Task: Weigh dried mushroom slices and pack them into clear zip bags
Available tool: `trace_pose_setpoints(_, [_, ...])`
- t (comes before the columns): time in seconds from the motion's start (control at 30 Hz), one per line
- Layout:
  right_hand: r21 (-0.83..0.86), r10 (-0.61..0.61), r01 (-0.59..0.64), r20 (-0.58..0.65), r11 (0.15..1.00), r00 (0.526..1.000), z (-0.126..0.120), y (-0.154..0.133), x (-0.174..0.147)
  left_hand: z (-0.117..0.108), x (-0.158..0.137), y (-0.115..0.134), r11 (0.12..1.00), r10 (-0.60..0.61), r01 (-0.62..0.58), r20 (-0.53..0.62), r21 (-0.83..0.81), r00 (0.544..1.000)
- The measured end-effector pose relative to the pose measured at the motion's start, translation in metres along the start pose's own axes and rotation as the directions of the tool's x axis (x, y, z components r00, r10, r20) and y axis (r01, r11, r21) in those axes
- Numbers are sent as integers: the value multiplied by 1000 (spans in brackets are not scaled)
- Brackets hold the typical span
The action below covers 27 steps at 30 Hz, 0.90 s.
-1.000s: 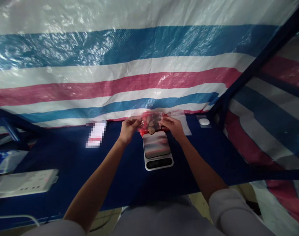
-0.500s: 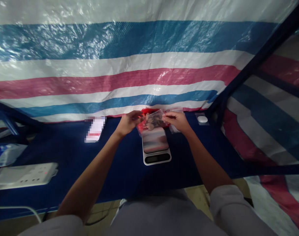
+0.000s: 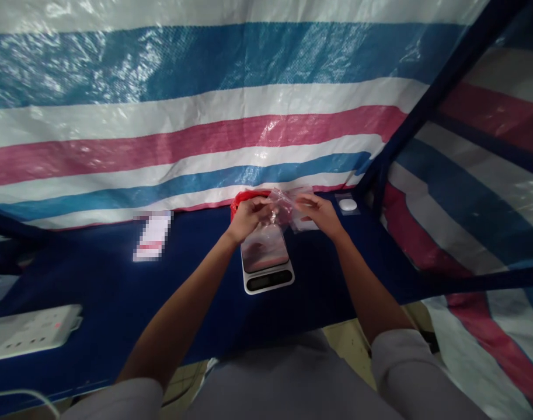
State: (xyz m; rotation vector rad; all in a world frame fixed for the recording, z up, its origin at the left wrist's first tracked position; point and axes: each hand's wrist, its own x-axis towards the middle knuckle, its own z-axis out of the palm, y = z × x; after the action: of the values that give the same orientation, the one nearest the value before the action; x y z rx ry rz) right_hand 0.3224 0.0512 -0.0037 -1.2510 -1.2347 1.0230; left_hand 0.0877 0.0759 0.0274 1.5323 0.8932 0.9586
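Above the far end of a white kitchen scale (image 3: 266, 256) with a shiny plate, my left hand (image 3: 248, 219) pinches a small clear plastic bag (image 3: 281, 201). The bag looks crumpled, with something small and pale near my fingertips that I cannot make out. Just right of the bag, my right hand (image 3: 319, 214) has its fingers bent and slightly apart, somewhat blurred. A red plastic bag (image 3: 240, 201) lies behind my left hand, partly hidden. Another clear bag (image 3: 303, 224) rests on the blue table under my right hand.
To the left lie a blurred-out phone-like object (image 3: 154, 236) and a white power strip (image 3: 34, 332) with a cable. A small white rounded item (image 3: 348, 205) sits on clear plastic at the right. A striped tarp (image 3: 183, 140) closes off the back, with dark frame bars at the right.
My left hand has moved in over the scale's far end, and the clear bag has lifted and crumpled. My right fingers have loosened beside it. The whole view has shifted slightly.
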Motion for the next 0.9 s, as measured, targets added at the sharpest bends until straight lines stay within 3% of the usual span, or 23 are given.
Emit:
trace_pose_setpoints(0.07, [61, 78, -78, 5, 995, 997, -7, 5, 2, 14, 3, -7, 997, -7, 4, -39, -79, 999])
trace_pose_setpoints(0.2, [126, 92, -88, -29, 988, 995, -24, 10, 12, 38, 15, -21, 991, -48, 39, -62, -131, 997])
trace_pose_setpoints(0.4, [58, 148, -147, -23, 987, 989, -60, 13, 45, 56, 25, -39, 999, 11, -5, -178, 34, 984])
trace_pose_setpoints(0.5, [0, 166, -166, 17, 986, 986, -75, 15, 64, 64, 23, -43, 942, 214, -138, -230, 305, 950])
trace_pose_setpoints(0.57, [-46, 162, -160, 39, 986, 986, -81, 17, 77, 72, 21, -45, 817, 376, -255, -142, 517, 916])
trace_pose_setpoints(0.63, [-101, 147, -140, 64, 985, 987, -84, 20, 87, 82, 19, -46, 683, 439, -341, 10, 646, 898])
trace_pose_setpoints(0.77, [-213, 80, -55, 108, 975, 991, -82, 33, 99, 100, 17, -50, 451, 348, -446, 308, 773, 885])
trace_pose_setpoints(0.9, [-347, -7, 44, 107, 937, 994, -78, 46, 101, 111, 14, -57, 279, 206, -477, 434, 833, 877])
